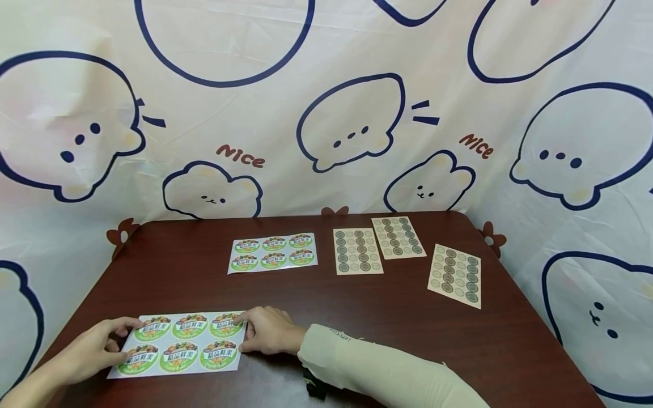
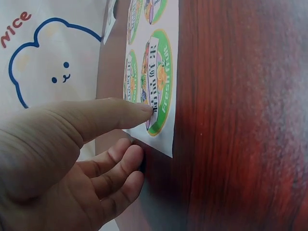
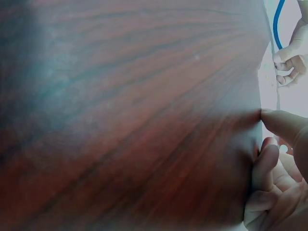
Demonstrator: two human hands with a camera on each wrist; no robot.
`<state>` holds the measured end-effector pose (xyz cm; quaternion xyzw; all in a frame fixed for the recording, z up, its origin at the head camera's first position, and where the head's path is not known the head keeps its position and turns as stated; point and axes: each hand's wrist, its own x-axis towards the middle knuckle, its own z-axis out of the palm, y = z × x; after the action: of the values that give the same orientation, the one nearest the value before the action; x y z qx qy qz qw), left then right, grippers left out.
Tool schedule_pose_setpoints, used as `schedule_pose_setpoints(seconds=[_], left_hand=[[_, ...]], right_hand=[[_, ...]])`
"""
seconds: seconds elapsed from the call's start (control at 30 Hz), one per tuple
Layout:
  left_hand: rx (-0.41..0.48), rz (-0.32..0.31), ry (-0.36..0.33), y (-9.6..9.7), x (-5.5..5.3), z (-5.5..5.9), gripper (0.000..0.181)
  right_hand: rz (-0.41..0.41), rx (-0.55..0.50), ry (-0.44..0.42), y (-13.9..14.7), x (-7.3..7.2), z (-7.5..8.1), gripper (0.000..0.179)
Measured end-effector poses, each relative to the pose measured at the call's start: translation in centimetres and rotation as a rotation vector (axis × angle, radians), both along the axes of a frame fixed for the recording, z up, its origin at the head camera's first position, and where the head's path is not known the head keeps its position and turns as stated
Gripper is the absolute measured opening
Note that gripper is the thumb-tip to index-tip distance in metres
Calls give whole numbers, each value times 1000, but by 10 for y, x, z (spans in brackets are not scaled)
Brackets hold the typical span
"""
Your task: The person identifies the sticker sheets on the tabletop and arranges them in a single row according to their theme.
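A white sheet of round fruit stickers (image 1: 199, 334), green-rimmed with fruit pictures, is at the table's front left. My left hand (image 1: 84, 351) holds its left edge, index finger at the upper corner and thumb lower down. In the left wrist view, the thumb of that left hand (image 2: 62, 159) rests over a sticker (image 2: 161, 82), and the other fingers curl beside the edge. On the opposite edge, my right hand (image 1: 270, 331) holds the sheet between index finger and thumb. The right wrist view shows this right hand (image 3: 284, 178) with its remaining fingers curled at the tabletop.
Another fruit sticker sheet (image 1: 272, 277) lies farther back. To its right are three beige sheets of small round stickers: one upright (image 1: 359, 272), one behind it (image 1: 400, 255), one tilted (image 1: 454, 297). A patterned cloth (image 1: 285, 141) surrounds the dark wooden table (image 1: 382, 323).
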<state>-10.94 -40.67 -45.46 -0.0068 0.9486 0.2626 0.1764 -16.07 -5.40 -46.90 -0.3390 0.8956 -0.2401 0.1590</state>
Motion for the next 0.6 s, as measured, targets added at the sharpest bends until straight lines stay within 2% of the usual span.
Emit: schedule_pose_setpoints(seconds=[0.13, 0.4, 0.6], left_hand=[[-31, -9, 10, -3, -1, -2, 54], [0, -9, -1, -9, 0, -4, 54], [27, 8, -16, -11, -1, -6, 55]], right_hand=[[-1, 45, 16, -1, 2, 3, 53], [-2, 111, 78, -5, 7, 7, 55], [12, 152, 105, -8, 3, 8, 54]])
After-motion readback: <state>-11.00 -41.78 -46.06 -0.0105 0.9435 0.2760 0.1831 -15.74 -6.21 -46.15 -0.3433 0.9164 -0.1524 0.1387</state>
